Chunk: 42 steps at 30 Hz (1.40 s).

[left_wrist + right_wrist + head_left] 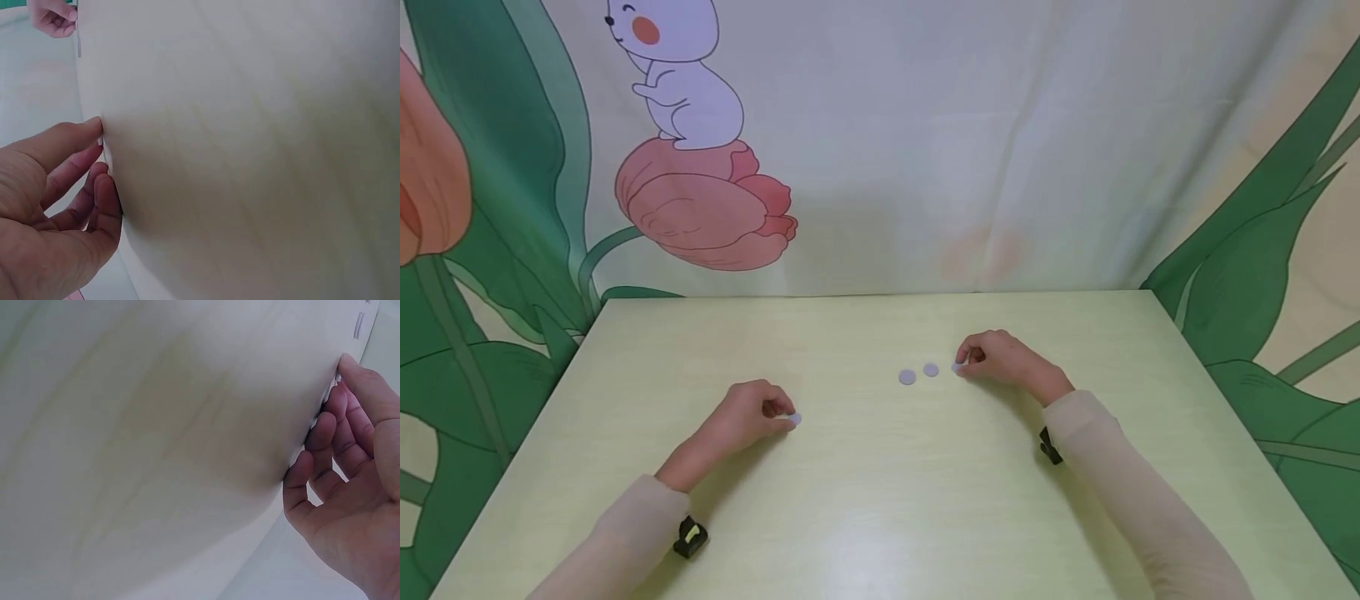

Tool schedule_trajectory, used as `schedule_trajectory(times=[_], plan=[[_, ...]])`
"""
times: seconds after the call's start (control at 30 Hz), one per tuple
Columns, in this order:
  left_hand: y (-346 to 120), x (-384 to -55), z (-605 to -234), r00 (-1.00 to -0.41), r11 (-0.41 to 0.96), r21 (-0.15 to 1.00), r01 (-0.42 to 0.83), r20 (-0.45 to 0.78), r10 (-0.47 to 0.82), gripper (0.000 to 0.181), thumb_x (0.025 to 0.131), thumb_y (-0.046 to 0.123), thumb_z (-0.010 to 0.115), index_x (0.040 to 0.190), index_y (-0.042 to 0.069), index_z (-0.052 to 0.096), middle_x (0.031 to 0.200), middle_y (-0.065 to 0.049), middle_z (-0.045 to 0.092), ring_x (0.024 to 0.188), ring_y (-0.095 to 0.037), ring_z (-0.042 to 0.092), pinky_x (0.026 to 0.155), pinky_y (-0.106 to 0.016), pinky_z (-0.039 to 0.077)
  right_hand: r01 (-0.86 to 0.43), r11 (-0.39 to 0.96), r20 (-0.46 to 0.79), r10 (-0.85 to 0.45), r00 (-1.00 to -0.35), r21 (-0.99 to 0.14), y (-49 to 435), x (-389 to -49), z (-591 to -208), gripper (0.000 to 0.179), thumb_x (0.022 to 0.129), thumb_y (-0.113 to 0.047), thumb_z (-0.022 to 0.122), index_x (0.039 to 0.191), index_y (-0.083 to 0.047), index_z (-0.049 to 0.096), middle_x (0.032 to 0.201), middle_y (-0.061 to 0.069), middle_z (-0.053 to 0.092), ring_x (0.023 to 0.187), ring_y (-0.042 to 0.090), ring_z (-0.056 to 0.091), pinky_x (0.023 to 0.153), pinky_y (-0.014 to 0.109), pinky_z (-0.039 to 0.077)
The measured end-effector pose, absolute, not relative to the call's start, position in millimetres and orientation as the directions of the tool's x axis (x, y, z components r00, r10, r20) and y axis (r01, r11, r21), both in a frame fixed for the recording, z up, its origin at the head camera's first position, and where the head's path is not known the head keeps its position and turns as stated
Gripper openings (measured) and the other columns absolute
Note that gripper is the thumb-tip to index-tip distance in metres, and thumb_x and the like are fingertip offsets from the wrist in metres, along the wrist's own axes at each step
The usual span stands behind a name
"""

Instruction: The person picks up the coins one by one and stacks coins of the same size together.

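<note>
Between the thumb and fingertips of my left hand (pixel 748 415) is a small pale, flat round disc (pixel 797 418), pinched low over the table left of centre. My right hand (pixel 1000 358) pinches another pale disc (pixel 957 367) close to the tabletop, mostly covered by the fingers. Just left of it lie two more discs, a nearer one (pixel 907 377) and one beside the right hand (pixel 931 370), flat and slightly apart. Only a thin edge of the held disc (pixel 100 142) shows in the left wrist view.
A light wood-look table (pixel 865 500) stretches under both hands. Behind its far edge hangs a cloth backdrop (pixel 887 150) printed with tulips and a white animal. Black wrist devices sit under the left sleeve (pixel 691 537) and the right sleeve (pixel 1078 425).
</note>
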<state>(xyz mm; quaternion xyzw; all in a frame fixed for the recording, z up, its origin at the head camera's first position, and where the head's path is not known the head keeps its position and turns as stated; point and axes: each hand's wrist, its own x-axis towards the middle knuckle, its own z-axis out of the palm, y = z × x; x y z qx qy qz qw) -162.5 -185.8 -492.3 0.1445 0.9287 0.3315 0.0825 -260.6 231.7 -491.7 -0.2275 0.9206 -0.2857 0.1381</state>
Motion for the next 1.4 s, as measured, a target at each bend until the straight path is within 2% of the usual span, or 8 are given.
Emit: schedule_trajectory(times=[0.3,0.57,0.9,1.4], plan=[[-177.0,-164.0,-489.4,-0.943,0.76,0.616,0.206,-0.082,0.322,0.015,0.089,0.012,0.078,0.091,0.001,0.069,0.083,-0.005,0.06,0.077,-0.018,0.053,0.071,-0.032,0.047,-0.328,0.742,-0.139,-0.489,-0.861,-0.584,232.1,-262.0,-489.7,0.013,0.093,-0.018,0.075,0.101,-0.008,0.071,0.074,-0.001,0.058,0.071,0.013,0.049,0.071,0.03,0.043],[-166.6,-163.3,-492.2,-0.945,0.737,0.644,0.206,-0.066,0.321,0.015,0.091,0.015,0.077,0.092,0.003,0.067,0.087,-0.005,0.061,0.08,-0.018,0.054,0.071,-0.031,0.047,-0.332,0.743,-0.142,-0.494,-0.858,-0.581,232.5,-264.0,-491.9,0.012,0.093,-0.017,0.075,0.1,-0.008,0.071,0.074,0.0,0.058,0.071,0.014,0.05,0.071,0.029,0.043],[-145.0,-159.5,-484.7,-0.927,0.702,0.665,0.256,-0.036,0.372,0.017,0.087,0.014,0.079,0.094,0.002,0.068,0.091,-0.005,0.064,0.083,-0.017,0.056,0.075,-0.033,0.05,-0.33,0.735,-0.139,-0.497,-0.857,-0.592,231.3,-261.4,-489.9,0.012,0.093,-0.016,0.075,0.101,-0.007,0.071,0.074,0.0,0.059,0.071,0.013,0.05,0.071,0.028,0.043],[-114.7,-161.8,-471.1,-0.935,0.675,0.697,0.241,-0.019,0.353,0.016,0.087,0.016,0.08,0.095,0.007,0.069,0.095,-0.002,0.064,0.089,-0.018,0.057,0.079,-0.033,0.05,-0.302,0.748,-0.165,-0.479,-0.862,-0.591,230.4,-261.2,-490.3,0.012,0.093,-0.017,0.075,0.101,-0.009,0.07,0.076,-0.001,0.058,0.073,0.014,0.05,0.072,0.028,0.043]])
